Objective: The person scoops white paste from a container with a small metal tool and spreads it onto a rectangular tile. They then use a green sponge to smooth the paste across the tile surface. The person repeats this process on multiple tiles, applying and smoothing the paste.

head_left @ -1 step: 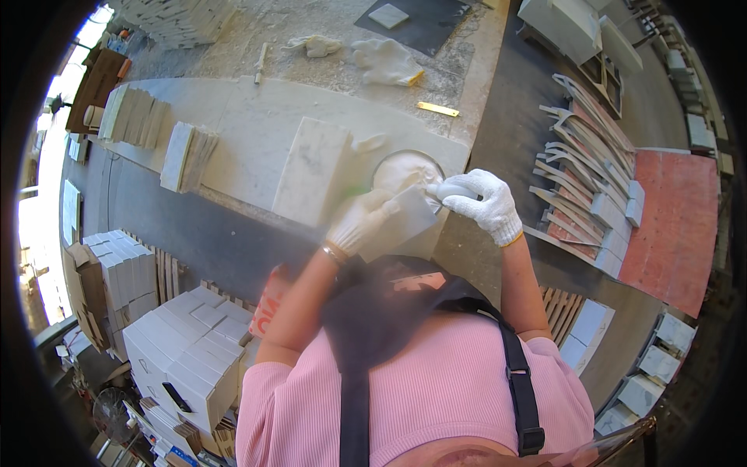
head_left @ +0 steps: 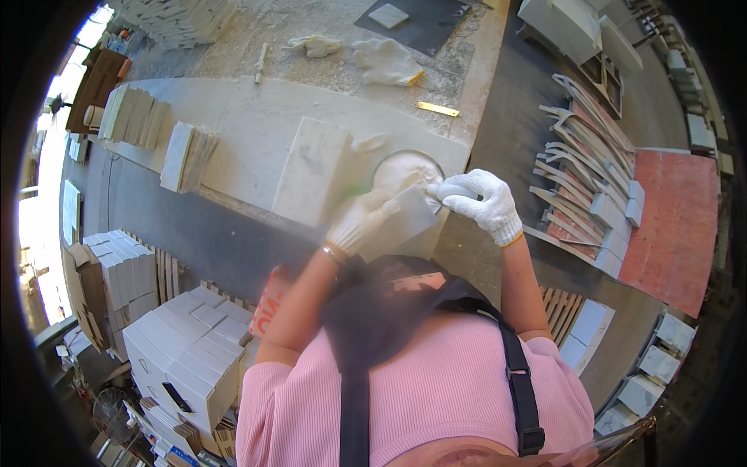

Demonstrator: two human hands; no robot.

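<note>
My left hand (head_left: 356,224), in a white glove, holds a small pale stone tile (head_left: 406,220) up in front of my chest. In a white glove too, my right hand (head_left: 484,206) grips a white-handled spreading tool (head_left: 445,190) whose tip meets the tile's upper edge. Just behind the tile a round bowl of white paste (head_left: 405,167) stands on the pale worktable (head_left: 249,117). A larger white marble slab (head_left: 311,173) lies flat to the left of the bowl.
Stacks of tiles (head_left: 187,153) lean on the table's left part. A spare pair of white gloves (head_left: 385,62) and a yellow strip (head_left: 436,109) lie further back. White boxes (head_left: 187,350) pile up at lower left. Curved stone pieces (head_left: 576,156) and a red mat (head_left: 669,226) lie to the right.
</note>
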